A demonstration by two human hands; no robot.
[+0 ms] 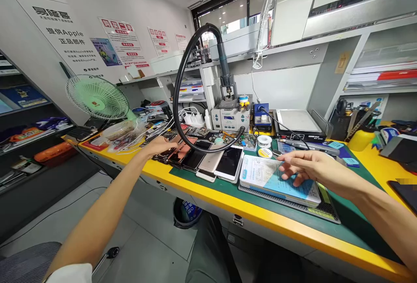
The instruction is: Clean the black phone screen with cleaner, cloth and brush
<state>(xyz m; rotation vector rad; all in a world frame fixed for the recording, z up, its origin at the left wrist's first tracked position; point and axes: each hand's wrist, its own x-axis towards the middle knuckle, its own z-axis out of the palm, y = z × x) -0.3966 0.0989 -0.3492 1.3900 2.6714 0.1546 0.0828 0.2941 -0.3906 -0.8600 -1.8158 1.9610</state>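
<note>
The workbench (228, 200) has a yellow front edge and a green work mat (345, 205) on its top. The left hand (159, 146) is extended with the fingers loosely together, at or just above the rose-coloured smartphone (182, 153) in a row of phones on the mat; it grips nothing. The right hand (309, 168) is open with the fingers spread, directly over a blue-and-white printed box (276, 179) and holding nothing; contact with the box cannot be confirmed. The box rests on a perforated metal tray (286, 202). A white smartphone (229, 163) lies between the row and the box. At the rear of the bench stand a hot-air rework station (230, 116) with a black hose (182, 79) and a flat heating plate (298, 122). A green desk fan (97, 97) stands at the far left end. Red-and-white posters (124, 42) cover the far wall, display shelving (22, 96) lines the left side, and a waste bin (185, 213) stands on the tiled floor (153, 248) beneath the bench.
</note>
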